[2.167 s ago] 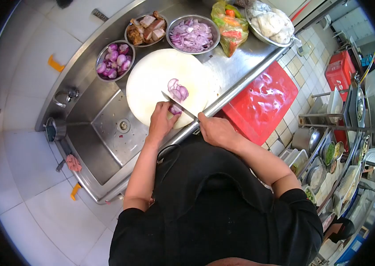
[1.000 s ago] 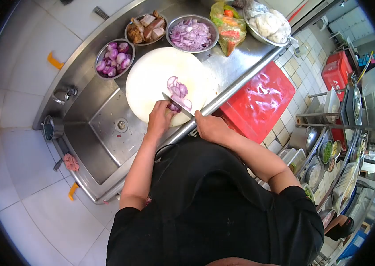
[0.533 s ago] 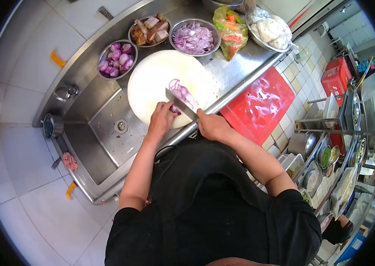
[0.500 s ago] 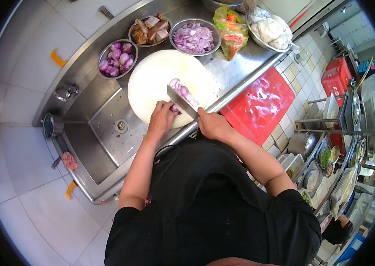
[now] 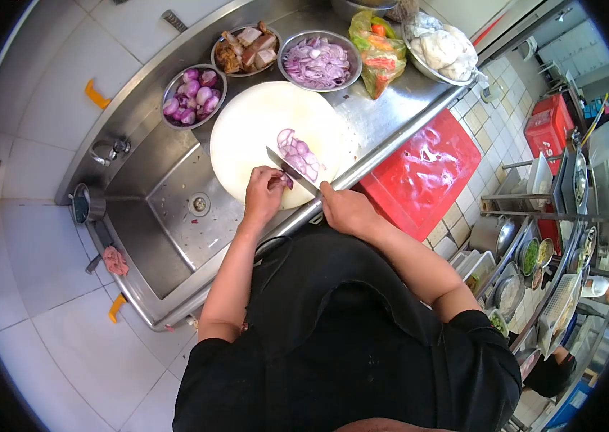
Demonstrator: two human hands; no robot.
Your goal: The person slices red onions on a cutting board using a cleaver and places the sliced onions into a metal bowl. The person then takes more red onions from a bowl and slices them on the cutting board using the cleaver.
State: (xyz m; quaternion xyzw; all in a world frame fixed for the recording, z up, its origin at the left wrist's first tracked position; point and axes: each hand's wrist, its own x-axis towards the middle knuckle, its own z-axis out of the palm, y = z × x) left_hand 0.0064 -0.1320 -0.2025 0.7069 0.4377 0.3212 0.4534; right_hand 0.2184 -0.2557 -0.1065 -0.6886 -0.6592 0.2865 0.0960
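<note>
My right hand (image 5: 345, 207) is wrapped round the handle of a kitchen knife (image 5: 294, 172), its broad blade slanting up and left over a round white cutting board (image 5: 243, 137). On the near side of the blade, my left hand (image 5: 264, 189) presses curled fingers on a piece of red onion (image 5: 288, 181), mostly hidden by the fingertips. Sliced red onion (image 5: 299, 153) lies in a loose heap on the board, just beyond the blade. The knife handle is covered by my right fingers.
Behind the board stand bowls of peeled red onions (image 5: 191, 98), meat chunks (image 5: 247, 50) and sliced onion (image 5: 320, 61). A vegetable bag (image 5: 378, 57) lies beside them. The steel sink (image 5: 168, 237) is at left, a red lid-like sheet (image 5: 427, 176) at right.
The knife and my left hand have shifted slightly toward me and left along the onion piece. More slices now lie beyond the blade. The whole view has moved a little.
</note>
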